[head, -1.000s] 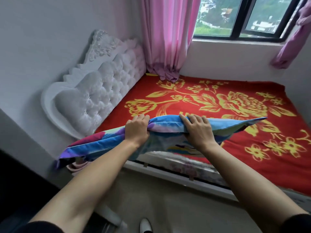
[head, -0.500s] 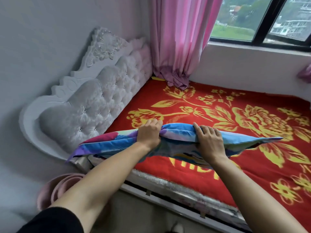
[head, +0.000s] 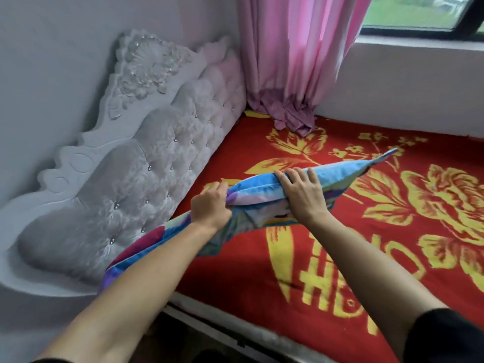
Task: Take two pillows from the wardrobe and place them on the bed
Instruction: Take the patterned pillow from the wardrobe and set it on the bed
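large yellow lettering woven into the red blanket [head: 262,292], seen upside down, not legible

Multicolored pillow [head: 264,195] aloft over red bed [head: 262,271]

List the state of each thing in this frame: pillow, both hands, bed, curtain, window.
Pillow: held in the air over the bed, tilted, not yet laid down.
Left hand: closed on the pillow's near edge.
Right hand: closed on the pillow's top edge.
Bed: covered by a red and yellow floral blanket; no pillow lies on it.
Curtain: drawn aside, its hem bunched on the bed.
Window: uncovered; open or closed, cannot tell.
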The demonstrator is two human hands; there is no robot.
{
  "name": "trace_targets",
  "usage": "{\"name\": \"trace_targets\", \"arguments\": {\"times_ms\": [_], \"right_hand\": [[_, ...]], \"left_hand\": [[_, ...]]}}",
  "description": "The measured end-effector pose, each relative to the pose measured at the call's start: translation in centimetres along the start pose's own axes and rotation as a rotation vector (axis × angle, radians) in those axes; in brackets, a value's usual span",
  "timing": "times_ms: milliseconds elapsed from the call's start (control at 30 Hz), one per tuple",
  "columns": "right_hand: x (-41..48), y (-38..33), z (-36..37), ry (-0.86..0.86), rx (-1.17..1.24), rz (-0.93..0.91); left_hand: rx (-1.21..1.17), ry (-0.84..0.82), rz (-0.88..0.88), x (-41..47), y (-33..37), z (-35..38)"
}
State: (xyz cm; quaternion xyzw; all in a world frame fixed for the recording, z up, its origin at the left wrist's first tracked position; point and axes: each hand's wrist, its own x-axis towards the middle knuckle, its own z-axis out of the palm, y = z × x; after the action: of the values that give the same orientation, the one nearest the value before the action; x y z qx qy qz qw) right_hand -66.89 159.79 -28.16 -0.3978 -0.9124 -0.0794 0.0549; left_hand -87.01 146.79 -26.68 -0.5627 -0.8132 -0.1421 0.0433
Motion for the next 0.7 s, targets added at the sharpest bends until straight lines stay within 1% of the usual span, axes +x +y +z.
{"name": "trace_targets", "arguments": {"times_ms": [100, 200, 300, 467, 533, 633, 700], "right_hand": [[5.2, -1.3, 1.0, 0.035, -0.007, -0.038], [9.9, -2.8, 2.5, 0.015, -0.047, -0.06], [13.8, -4.2, 3.9, -0.033, -0.089, -0.029], [19.7, -3.9, 4.1, -0.078, -0.131, 0.064], [21.4, -3.1, 4.1, -0.055, -0.153, 0.102], [23.2, -2.5, 4.9, -0.013, -0.16, 0.167], [24.0, -3.0, 6.4, 0.07, -0.146, 0.201]], "left_hand": [[-0.052, -0.012, -0.067, 3.5, -3.2, 0.9], [-0.113, -0.054, -0.101, 7.2, -6.6, 2.9], [-0.132, -0.139, -0.08, 10.9, -9.4, 5.2], [-0.286, -0.276, -0.061, 17.5, -11.1, 7.6], [-0.361, -0.314, -0.063, 19.6, -10.9, 8.1], [-0.511, -0.364, -0.118, 21.6, -10.4, 9.2], [-0.616, -0.413, -0.173, 22.1, -10.6, 10.7]]}}
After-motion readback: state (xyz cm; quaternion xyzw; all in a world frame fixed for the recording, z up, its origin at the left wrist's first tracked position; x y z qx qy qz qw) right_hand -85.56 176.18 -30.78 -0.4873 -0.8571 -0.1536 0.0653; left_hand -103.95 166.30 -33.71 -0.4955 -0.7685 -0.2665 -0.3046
